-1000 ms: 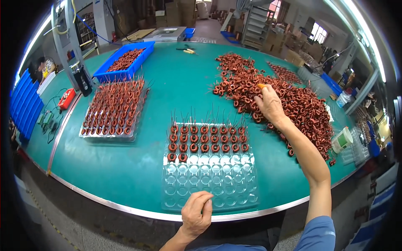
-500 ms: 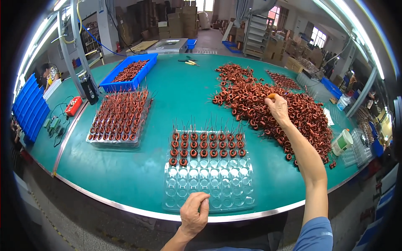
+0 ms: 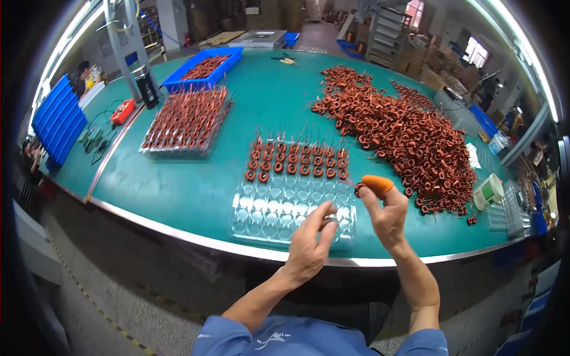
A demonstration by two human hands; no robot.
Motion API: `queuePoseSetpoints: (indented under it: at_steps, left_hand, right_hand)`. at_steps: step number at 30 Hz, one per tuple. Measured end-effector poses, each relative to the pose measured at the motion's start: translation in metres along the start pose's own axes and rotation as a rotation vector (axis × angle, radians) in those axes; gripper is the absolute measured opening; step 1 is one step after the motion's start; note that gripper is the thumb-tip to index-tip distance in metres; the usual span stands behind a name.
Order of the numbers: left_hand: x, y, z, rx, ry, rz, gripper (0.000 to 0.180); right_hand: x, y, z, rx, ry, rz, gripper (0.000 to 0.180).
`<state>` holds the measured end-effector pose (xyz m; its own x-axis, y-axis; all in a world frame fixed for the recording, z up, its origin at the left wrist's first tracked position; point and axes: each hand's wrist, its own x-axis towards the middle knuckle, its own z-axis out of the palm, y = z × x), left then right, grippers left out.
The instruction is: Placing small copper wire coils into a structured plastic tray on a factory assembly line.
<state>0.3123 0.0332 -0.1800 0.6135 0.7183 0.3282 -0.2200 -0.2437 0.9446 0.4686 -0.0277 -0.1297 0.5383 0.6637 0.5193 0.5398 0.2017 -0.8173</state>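
In my right hand (image 3: 389, 216), a copper-coloured toroidal coil (image 3: 359, 189) is pinched between the thumb and a finger wearing an orange finger cot (image 3: 377, 183). That hand is just past the right edge of a clear plastic tray (image 3: 246, 228) with round pockets. My left hand (image 3: 310, 246) hovers over the tray's near right part, fingers loosely bent and apart, with nothing visible in them. Several coils (image 3: 292, 159) stand in the tray's far rows, their wire leads pointing up. Two more sit at the left of the following row. The nearer pockets hold none.
A large heap of coils (image 3: 404, 142) covers the table's right side. Stacked filled trays (image 3: 187, 121) stand at the left, before a blue bin (image 3: 228, 65) of coils. Pliers (image 3: 286, 60) lie far back. A white-green bucket (image 3: 488, 191) sits at the right edge. A co-worker (image 3: 89, 74) is far left.
My right hand has come back from the heap to the tray with a coil in its fingers. My left hand has moved right and its fingers have parted. The view has tilted.
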Motion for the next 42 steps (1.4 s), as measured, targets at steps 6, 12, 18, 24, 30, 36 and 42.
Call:
queuePoseSetpoints:
  at_steps: [6,12,18,24,30,36,42]
  left_hand:
    - [-0.007,0.009,0.017,-0.025,0.014,0.063,0.048]
    - [-0.006,0.002,0.006,-0.507,-0.115,-0.097,0.039]
    - [0.003,0.007,-0.002,-0.384,-0.292,-0.084,0.050]
    - [-0.002,-0.006,-0.017,-0.305,-0.495,-0.179,0.031]
    - [-0.017,0.002,-0.001,-0.744,-0.565,-0.388,0.029]
    - [-0.019,-0.005,-0.001,-0.834,-0.440,-0.405,0.028]
    - [-0.012,-0.021,0.011,-0.709,-0.299,-0.415,0.021]
  right_hand:
    - [-0.042,-0.006,0.016,-0.357,-0.073,-0.571,0.029]
    - [-0.056,-0.016,-0.005,-0.208,-0.092,-0.318,0.031]
    - [-0.020,-0.013,-0.031,0.306,-0.345,0.346,0.040]
    - [-0.034,-0.016,-0.009,-0.179,-0.334,0.134,0.018]
    - [-0.057,-0.008,-0.021,-0.064,-0.171,0.054,0.002]
    - [-0.042,-0.011,-0.020,-0.279,-0.366,-0.244,0.009]
    - [-0.056,-0.062,-0.002,-0.736,-0.185,-0.846,0.006]
